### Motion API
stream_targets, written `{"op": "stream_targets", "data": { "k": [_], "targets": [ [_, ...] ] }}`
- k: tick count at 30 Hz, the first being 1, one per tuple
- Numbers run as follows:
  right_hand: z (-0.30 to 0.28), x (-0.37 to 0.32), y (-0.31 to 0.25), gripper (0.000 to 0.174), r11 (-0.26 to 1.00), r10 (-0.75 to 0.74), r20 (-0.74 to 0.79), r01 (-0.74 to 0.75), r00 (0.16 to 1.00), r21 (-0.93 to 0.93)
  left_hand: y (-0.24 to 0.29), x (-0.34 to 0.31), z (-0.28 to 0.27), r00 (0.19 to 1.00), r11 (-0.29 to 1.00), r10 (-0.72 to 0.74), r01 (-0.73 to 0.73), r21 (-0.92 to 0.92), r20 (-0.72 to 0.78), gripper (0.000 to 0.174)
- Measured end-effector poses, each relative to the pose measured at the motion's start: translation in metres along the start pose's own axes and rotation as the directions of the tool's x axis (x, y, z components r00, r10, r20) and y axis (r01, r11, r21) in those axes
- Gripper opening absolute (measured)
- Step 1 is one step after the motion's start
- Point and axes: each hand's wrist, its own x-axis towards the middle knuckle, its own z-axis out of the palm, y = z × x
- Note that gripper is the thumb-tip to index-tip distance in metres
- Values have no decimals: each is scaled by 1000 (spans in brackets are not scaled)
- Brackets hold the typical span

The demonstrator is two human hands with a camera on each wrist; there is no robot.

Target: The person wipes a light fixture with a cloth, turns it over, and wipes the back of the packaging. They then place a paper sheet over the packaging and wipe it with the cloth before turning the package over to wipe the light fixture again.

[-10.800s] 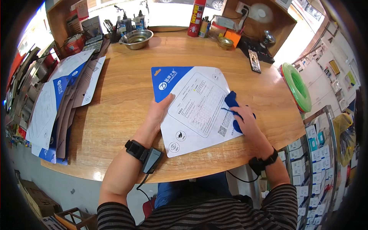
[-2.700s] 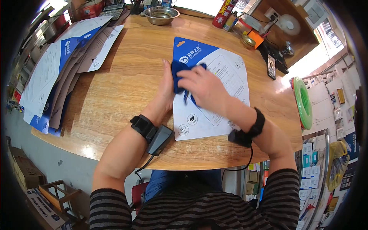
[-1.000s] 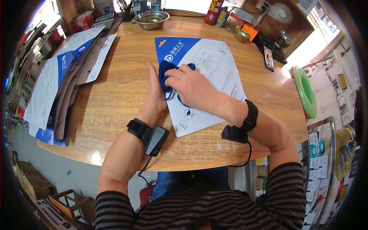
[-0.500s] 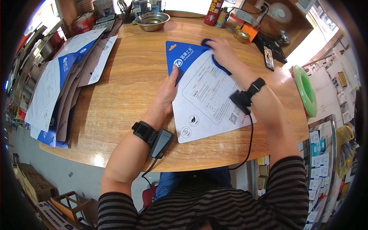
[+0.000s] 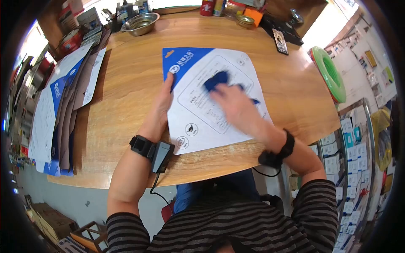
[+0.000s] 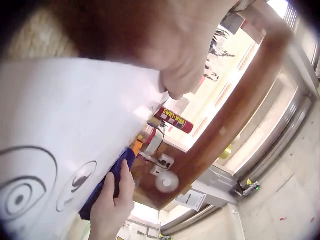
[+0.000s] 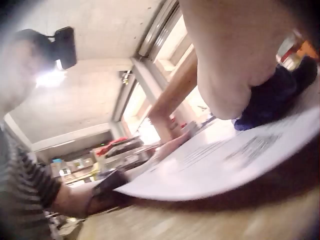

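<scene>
A white and blue printed cardboard sheet (image 5: 202, 122) lies over the wooden table in the head view. My left hand (image 5: 159, 107) grips its left edge, thumb along the edge near the blue corner. My right hand (image 5: 237, 105), blurred, holds a bunched dark blue cloth (image 5: 217, 81) against the middle of the printed panel. In the right wrist view the cloth (image 7: 272, 97) sits under the fingers on the sheet (image 7: 200, 170), whose near edge stands slightly off the tabletop. The left wrist view shows the cloth (image 6: 107, 185) beyond the sheet's printed eye symbol.
A stack of similar folded cardboard pieces (image 5: 46, 109) leans at the table's left. Along the back stand a metal bowl (image 5: 141, 24), a red spray can (image 5: 206, 7) and a small round tin (image 5: 244, 21). A phone (image 5: 280, 41) and green coiled tubing (image 5: 327, 74) are at the right.
The right hand has wiped the cloth across the sheet: from the right edge to the left side, up to the top right, now back to the middle. The left hand stays at the left edge.
</scene>
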Motion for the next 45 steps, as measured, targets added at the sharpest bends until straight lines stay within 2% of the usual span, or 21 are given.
{"op": "stream_targets", "data": {
  "k": [3, 5, 8, 12, 17, 19, 21, 22, 23, 26, 27, 28, 29, 30, 32, 33, 34, 35, 37, 39, 45],
  "targets": [
    [-11, -29, -51, 43, 970, -242, 0, 242, 970, -23, 2, 1, -3, 996, 998, 10, -15, 60, 86, 67],
    [-11, -42, -47, 42, 976, -217, -52, 217, 975, -3, 2, 3, -6, 999, 999, -6, 5, 42, 32, 65],
    [-16, -63, -15, 41, 990, 105, -108, -115, 989, -82, 1, 3, -5, 999, 998, 47, -46, 43, -18, 62],
    [-18, -109, 36, 38, 836, 447, -233, -496, 864, -234, 5, 7, -16, 999, 998, 47, -46, 44, -24, 63],
    [-21, -140, 70, 26, 761, 521, -353, -610, 777, -222, 8, -5, -2, 999, 999, 9, -8, 46, -33, 61],
    [-16, -141, 76, 26, 791, 497, -425, -596, 757, -136, 15, -11, 3, 994, 989, 95, -88, 119, -53, 55],
    [-21, -137, 72, 25, 757, 566, -446, -652, 693, -53, 28, -12, 11, 985, 953, 166, -173, 248, 50, 47],
    [-20, -139, 72, 25, 766, 563, -463, -642, 685, -17, 32, -15, 15, 918, 853, 397, -366, 372, -5, 44],
    [-20, -141, 72, 24, 778, 558, -476, -628, 679, 15, 34, -21, 27, 791, 698, 611, -521, 492, -28, 41],
    [-23, -142, 72, 24, 790, 569, -446, -609, 691, 65, 34, -46, 75, 618, 311, 744, -657, 687, 254, 33],
    [-25, -142, 72, 24, 798, 562, -451, -599, 694, 72, 29, -51, 70, 609, 298, 751, -659, 690, 257, 33],
    [-27, -142, 71, 24, 793, 570, -451, -604, 687, 83, 22, -55, 59, 542, -68, 690, -610, 790, 478, 31],
    [-28, -141, 70, 24, 788, 579, -452, -608, 679, 96, 21, -58, 55, 511, -435, 547, -503, 747, 663, 30],
    [-29, -141, 70, 24, 797, 569, -458, -594, 682, 105, 4, -58, 77, 400, -639, 423, -505, 581, 813, 32],
    [-29, -141, 71, 24, 780, 601, -448, -606, 662, 152, -15, -59, 83, 452, -596, 234, -633, 494, 861, 51],
    [-28, -141, 71, 24, 788, 593, -451, -595, 667, 158, -32, -68, 84, 770, -212, 359, -483, 850, 527, 53],
    [-28, -141, 71, 24, 780, 604, -447, -606, 660, 158, -41, -71, 85, 909, 94, 279, -347, 933, 310, 44],
    [-27, -142, 71, 24, 771, 614, -440, -618, 655, 156, -40, -72, 89, 655, -551, 23, -622, 556, 755, 40],
    [-24, -145, 76, 22, 777, 609, -434, -608, 664, 159, -51, -73, 104, 661, -599, -183, -662, 451, 728, 52],
    [-22, -147, 81, 20, 742, 651, -468, -632, 598, 224, -69, -70, 102, 710, -616, -311, -657, 434, 632, 52],
    [-24, -152, 88, 22, 698, 712, -436, -618, 550, 360, -90, -61, 92, 714, -557, -329, -675, 483, 618, 51]
  ]
}}
